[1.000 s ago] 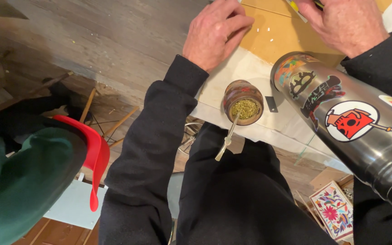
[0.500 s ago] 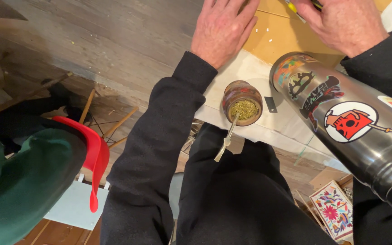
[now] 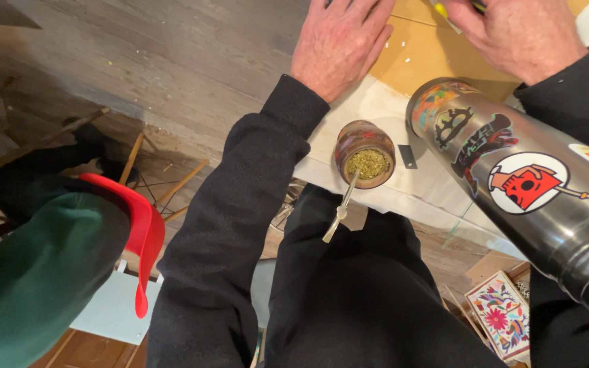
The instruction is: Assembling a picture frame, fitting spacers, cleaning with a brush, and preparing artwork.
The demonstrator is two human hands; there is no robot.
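My left hand point(image 3: 339, 44) lies flat, palm down, fingers together on a yellow-brown board point(image 3: 417, 58) at the top of the head view. My right hand point(image 3: 519, 34) rests on the same board further right, with a thin yellow tool point(image 3: 441, 8) sticking out from under its fingers. Its fingertips are cut off by the frame edge. Both sleeves are black. Below my left hand a round brown cup point(image 3: 365, 153) full of green herb stands on a white sheet point(image 3: 376, 109) near the table's edge. A metal straw point(image 3: 341, 211) leans out of the cup toward me.
A large steel flask point(image 3: 512, 177) covered in stickers lies tilted at the right, next to the cup. A small dark piece point(image 3: 408, 157) lies between them. At the left is a person in a green sleeve point(image 3: 28, 272) and red cap point(image 3: 138, 232). A flower-patterned box point(image 3: 502, 317) sits low right.
My left hand has gone from loosely curled to flat and slid a little up the board. The right hand, cup and flask have hardly moved.
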